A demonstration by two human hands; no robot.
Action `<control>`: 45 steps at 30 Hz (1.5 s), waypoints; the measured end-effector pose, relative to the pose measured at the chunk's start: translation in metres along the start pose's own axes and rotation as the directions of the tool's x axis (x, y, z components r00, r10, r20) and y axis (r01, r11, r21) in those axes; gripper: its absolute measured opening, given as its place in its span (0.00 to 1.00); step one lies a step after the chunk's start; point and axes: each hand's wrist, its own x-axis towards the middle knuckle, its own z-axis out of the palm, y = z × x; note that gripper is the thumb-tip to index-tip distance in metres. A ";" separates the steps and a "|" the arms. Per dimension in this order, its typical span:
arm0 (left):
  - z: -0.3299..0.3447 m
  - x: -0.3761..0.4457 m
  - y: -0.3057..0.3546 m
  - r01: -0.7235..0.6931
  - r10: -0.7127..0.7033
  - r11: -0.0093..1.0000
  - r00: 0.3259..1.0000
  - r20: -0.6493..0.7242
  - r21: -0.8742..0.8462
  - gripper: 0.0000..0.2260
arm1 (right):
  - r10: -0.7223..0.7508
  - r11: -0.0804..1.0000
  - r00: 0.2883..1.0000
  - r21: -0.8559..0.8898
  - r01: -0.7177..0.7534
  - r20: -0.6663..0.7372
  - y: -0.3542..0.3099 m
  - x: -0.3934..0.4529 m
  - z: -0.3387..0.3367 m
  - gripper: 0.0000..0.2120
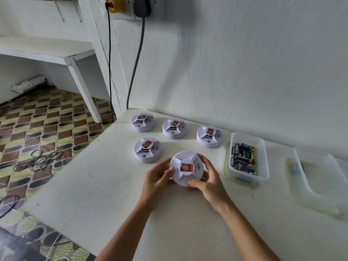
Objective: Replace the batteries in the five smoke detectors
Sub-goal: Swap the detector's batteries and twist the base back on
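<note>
Several round white smoke detectors with red labels are on the white table (105,185). Both hands hold the nearest detector (186,168) near the table's middle: my left hand (158,178) grips its left rim, and my right hand (207,176) curls round its right and front rim. Another detector (147,150) sits just behind and to the left. A row of three detectors (142,122), (174,129), (209,136) stands near the wall. A clear plastic tub (263,159) to the right holds several batteries (243,158).
A second clear tub (318,187) stands at the far right with a small dark item inside. The table's left edge drops to a patterned floor with loose cables (37,159). Two cords (135,59) hang down the wall from sockets above.
</note>
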 end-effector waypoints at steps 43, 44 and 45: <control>-0.001 0.001 -0.003 -0.007 0.007 1.000 1.000 -0.004 0.018 0.15 | 0.102 0.958 0.993 0.264 -0.116 0.064 -0.008 0.001 -0.005 0.35; -0.001 0.001 -0.002 -0.007 0.007 1.000 1.000 -0.006 0.018 0.15 | 0.103 0.959 0.993 0.259 -0.115 0.060 -0.008 0.001 -0.004 0.35; -0.001 0.001 -0.002 -0.007 0.007 1.000 1.000 -0.008 0.020 0.15 | 0.103 0.961 0.993 0.253 -0.114 0.057 -0.009 0.000 -0.004 0.35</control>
